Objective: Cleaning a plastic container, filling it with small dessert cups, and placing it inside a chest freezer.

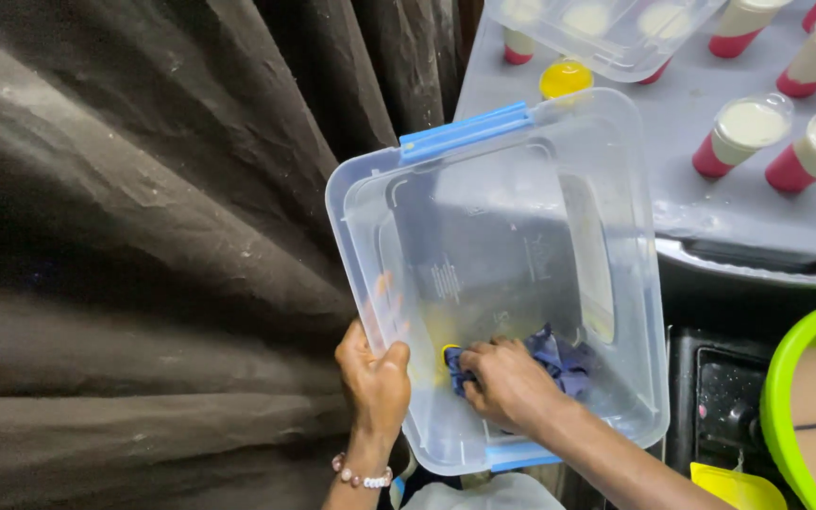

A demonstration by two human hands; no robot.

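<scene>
Left hand [373, 376] fingers clenched on clear blue-latched container [512, 208] rim, right hand [507, 382] gripping dark blue cloth [564, 359] inside.

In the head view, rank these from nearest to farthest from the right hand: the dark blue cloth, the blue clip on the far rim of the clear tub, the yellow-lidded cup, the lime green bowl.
1. Dark blue cloth: gripped by the right hand, inside the clear tub.
2. Lime green bowl: at the right edge.
3. Blue clip: on the tub's far rim.
4. Yellow-lidded cup: beyond the tub, on the grey surface.
</scene>
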